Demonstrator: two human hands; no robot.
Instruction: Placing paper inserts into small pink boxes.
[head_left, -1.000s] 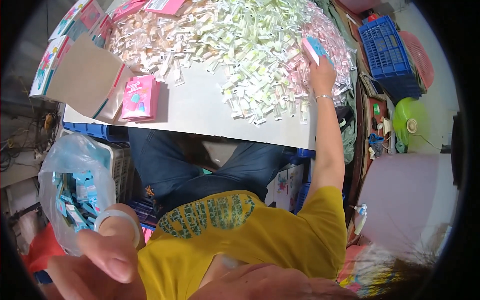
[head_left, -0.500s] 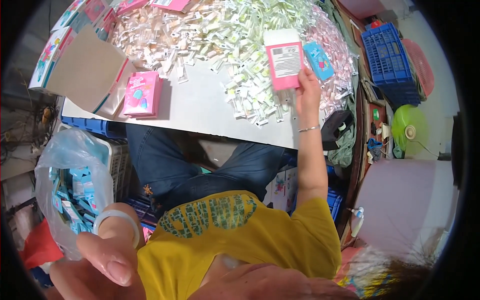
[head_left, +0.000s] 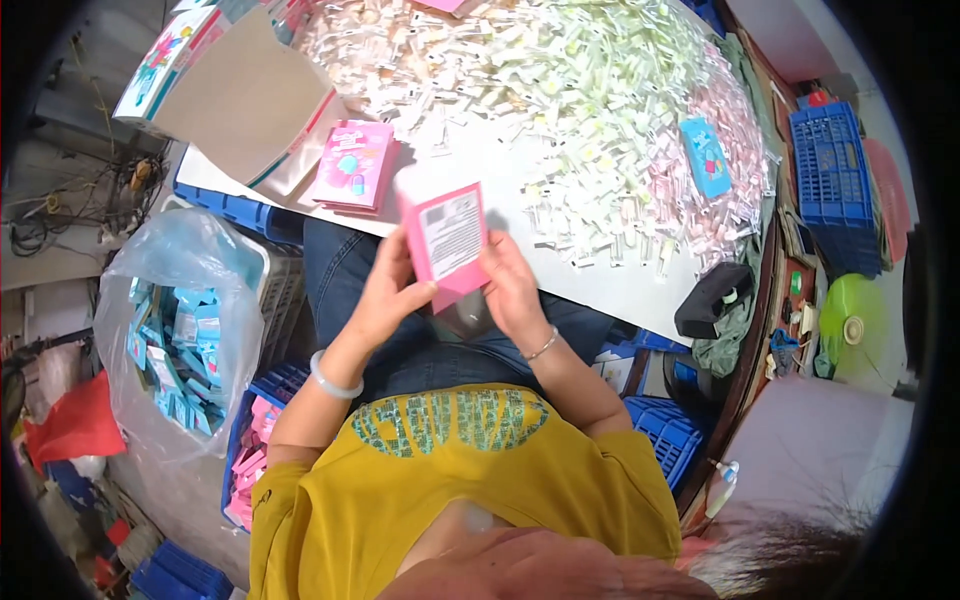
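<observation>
A flat pink carton [head_left: 448, 238] with a white printed label is tilted between my two hands, over the table's near edge. My left hand [head_left: 388, 292] grips its left side, the thumb lying across the lower corner. On the other side my right hand [head_left: 510, 283] closes its fingers on the right edge. The carton's pale far end is blurred, so I cannot tell whether its flap is up. A short stack of pink cartons [head_left: 356, 165] lies on the table to the left. Past the carton spreads a heap of small clear-wrapped pieces [head_left: 600, 150] in peach, green and pink.
A light blue carton [head_left: 706, 158] rests on the pink part of the heap. A large open cardboard box [head_left: 245, 105] occupies the table's left. Below stands a clear bag [head_left: 190, 340] of blue cartons, beside a crate of pink ones [head_left: 262, 425]. A black object [head_left: 712, 300] sits at the right corner.
My right hand has brought the pink carton from the heap's right side toward my body. My left hand has risen from the lower left and taken hold of it too.
</observation>
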